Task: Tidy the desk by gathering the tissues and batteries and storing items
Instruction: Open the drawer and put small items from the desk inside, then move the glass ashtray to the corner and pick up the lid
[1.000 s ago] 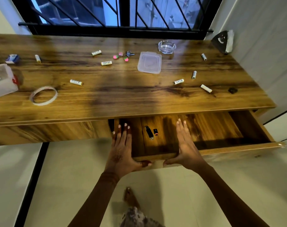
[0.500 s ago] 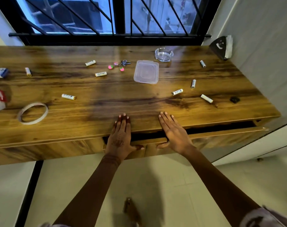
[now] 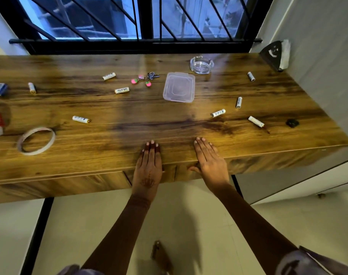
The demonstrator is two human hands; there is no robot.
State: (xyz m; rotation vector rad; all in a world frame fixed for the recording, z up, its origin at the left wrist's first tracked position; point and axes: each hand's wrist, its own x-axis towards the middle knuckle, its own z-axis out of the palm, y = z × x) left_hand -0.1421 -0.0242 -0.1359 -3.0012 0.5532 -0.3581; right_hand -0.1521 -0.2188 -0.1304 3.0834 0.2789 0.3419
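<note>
- While both palms press flat at the bench [image 3: 169, 124] front edge, the left hand [image 3: 148, 167] and right hand [image 3: 210, 161] lie spread wide and hold nothing; the drawer front [image 3: 169, 173] under them looks flush, so the closing step reads as finished.
- To do the next part well, I would lift both hands clear and gather the batteries one side at a time, sweeping from the far ends toward the lidded plastic container [image 3: 179, 87] near the middle.
- Nearest the right hand, one battery [image 3: 218, 113] lies with its long axis running left-right, slightly tilted.
- Just beyond it, a second battery [image 3: 238, 102] points almost straight away from the person.
- Toward the right edge, a third battery [image 3: 256, 121] lies diagonally.
- On the left, another battery [image 3: 81, 119] lies nearly crosswise, near the tape ring [image 3: 36, 140].
- Being round, each may roll if nudged sideways, so pinch across the barrel.
</note>
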